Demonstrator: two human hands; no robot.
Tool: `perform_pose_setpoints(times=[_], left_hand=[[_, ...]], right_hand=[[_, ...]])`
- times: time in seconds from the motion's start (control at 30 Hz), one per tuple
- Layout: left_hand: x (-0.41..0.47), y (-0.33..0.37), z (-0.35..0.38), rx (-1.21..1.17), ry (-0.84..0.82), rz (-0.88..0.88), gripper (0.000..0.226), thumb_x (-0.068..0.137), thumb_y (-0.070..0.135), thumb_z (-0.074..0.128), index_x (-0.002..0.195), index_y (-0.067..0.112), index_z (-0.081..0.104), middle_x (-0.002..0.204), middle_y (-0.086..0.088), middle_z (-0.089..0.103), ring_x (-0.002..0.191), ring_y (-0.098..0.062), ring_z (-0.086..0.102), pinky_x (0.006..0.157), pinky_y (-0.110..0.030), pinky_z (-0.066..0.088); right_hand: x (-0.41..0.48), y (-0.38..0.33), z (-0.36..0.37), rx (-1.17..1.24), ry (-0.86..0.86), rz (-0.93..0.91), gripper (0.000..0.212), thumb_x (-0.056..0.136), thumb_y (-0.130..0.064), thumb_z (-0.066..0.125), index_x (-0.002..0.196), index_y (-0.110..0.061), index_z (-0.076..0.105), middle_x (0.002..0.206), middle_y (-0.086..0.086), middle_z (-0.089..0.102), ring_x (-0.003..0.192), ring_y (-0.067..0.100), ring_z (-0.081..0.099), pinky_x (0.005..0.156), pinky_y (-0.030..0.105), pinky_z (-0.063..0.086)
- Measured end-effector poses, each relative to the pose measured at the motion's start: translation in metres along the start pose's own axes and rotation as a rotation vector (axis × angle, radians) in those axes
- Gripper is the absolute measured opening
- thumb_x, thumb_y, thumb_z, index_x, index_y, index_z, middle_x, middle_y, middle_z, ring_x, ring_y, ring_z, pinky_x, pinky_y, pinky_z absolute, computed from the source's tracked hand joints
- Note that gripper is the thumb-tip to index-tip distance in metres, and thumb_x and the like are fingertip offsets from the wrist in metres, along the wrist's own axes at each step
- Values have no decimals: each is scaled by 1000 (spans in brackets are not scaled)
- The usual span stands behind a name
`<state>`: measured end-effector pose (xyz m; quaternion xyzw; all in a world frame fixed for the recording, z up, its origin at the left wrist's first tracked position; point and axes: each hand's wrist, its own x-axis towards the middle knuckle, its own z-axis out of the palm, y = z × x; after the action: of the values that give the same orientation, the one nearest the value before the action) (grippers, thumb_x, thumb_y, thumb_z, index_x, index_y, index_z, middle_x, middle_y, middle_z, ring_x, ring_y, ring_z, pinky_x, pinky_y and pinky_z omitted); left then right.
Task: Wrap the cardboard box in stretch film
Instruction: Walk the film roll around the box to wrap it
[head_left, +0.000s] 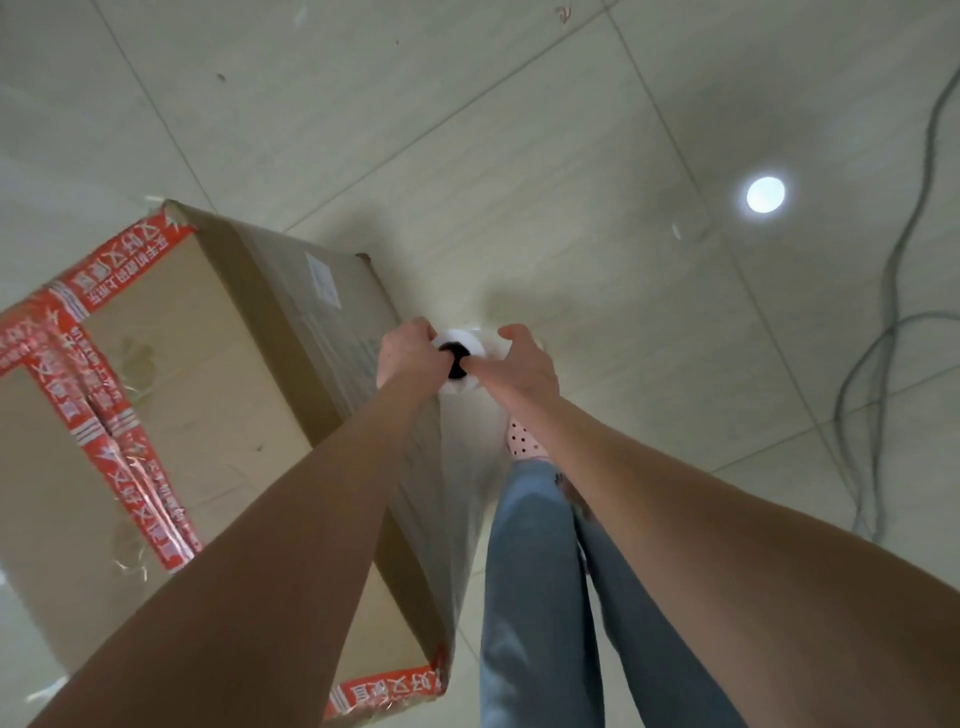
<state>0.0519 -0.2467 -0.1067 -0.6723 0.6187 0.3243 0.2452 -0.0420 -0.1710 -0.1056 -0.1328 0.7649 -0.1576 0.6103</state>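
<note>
Two hands, left (408, 349) and right (524, 358), each grip one film roll (465, 345) beside one box (208, 415).

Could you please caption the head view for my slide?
Both hands, left and right, hold a white stretch-film roll beside a red-taped brown cardboard box.

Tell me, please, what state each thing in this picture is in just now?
Cardboard box: closed, sealed with red printed tape, standing on the floor.
Stretch film roll: upright, seen end-on, gripped at its top by both hands.
Stretch film: drawn out from the roll along the box's side.
Left hand: closed on the roll.
Right hand: closed on the roll.
Cable: lying loose on the floor tiles.
</note>
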Motion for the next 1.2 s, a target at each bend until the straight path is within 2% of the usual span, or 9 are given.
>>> perform_pose_setpoints(times=[0.1, 0.2, 0.33, 0.43, 0.63, 0.8, 0.93, 1.03, 1.2], left_hand=[[8, -2, -7, -120, -13, -72, 13, 83, 24, 61, 88, 13, 56, 94, -9, 64, 85, -26, 64, 70, -31, 52], [13, -6, -18, -249, -10, -152, 17, 80, 28, 61, 88, 14, 60, 86, -6, 67, 81, -25, 69, 76, -32, 56], [19, -15, -32, -385, -15, -249, 18, 82, 29, 59, 91, 13, 61, 68, -3, 67, 62, -18, 67, 74, -31, 58], [25, -24, -45, -371, -78, -271, 26, 86, 29, 57, 98, 7, 64, 74, -7, 69, 68, -23, 67, 74, -34, 58], [43, -13, -67, 256, 83, 283, 23, 87, 12, 56, 110, 14, 53, 107, -6, 55, 92, -28, 58, 65, -33, 40], [52, 3, -70, 357, 56, 385, 20, 83, 8, 59, 102, 11, 53, 101, -9, 54, 91, -30, 57, 64, -34, 38], [58, -1, -78, 119, 87, 183, 9, 84, 13, 54, 93, 12, 53, 90, -8, 55, 83, -27, 53, 60, -30, 36], [64, -6, -84, -160, 114, -31, 13, 83, 23, 58, 85, 13, 50, 79, -3, 56, 75, -23, 53, 50, -25, 33], [70, -7, -81, -618, 70, -323, 34, 82, 43, 58, 94, 12, 62, 81, -5, 69, 74, -23, 68, 71, -34, 57]], right_hand=[[6, -14, 7, 45, 14, -4, 60, 80, -30, 67, 134, -22, 43, 110, 3, 59, 93, 24, 64, 82, 34, 52], [12, -37, 13, 15, 80, -81, 51, 83, -21, 62, 133, -22, 49, 123, 4, 59, 108, 24, 59, 87, 29, 47], [20, -65, 25, -10, 85, -171, 42, 83, -15, 58, 123, -25, 58, 117, 4, 62, 101, 25, 60, 77, 26, 43], [25, -79, 35, -10, 83, -186, 28, 81, -11, 56, 107, -21, 61, 104, 5, 65, 88, 24, 60, 66, 26, 40], [28, -87, 40, -95, 61, -136, 24, 85, -18, 49, 108, -17, 56, 105, 6, 63, 91, 25, 60, 66, 29, 40], [37, -90, 26, -118, 63, -91, 45, 80, -26, 62, 122, -19, 47, 117, 1, 54, 102, 22, 58, 74, 30, 41], [42, -95, 26, -106, 45, -31, 49, 76, -30, 67, 117, -19, 44, 114, 4, 54, 86, 21, 59, 58, 26, 37], [47, -109, 30, -41, 73, -55, 51, 78, -34, 66, 121, -18, 44, 114, 5, 55, 91, 22, 58, 64, 26, 37], [54, -139, 36, 18, 132, -173, 39, 85, -27, 61, 122, -20, 53, 112, 5, 61, 99, 22, 60, 76, 29, 45]])
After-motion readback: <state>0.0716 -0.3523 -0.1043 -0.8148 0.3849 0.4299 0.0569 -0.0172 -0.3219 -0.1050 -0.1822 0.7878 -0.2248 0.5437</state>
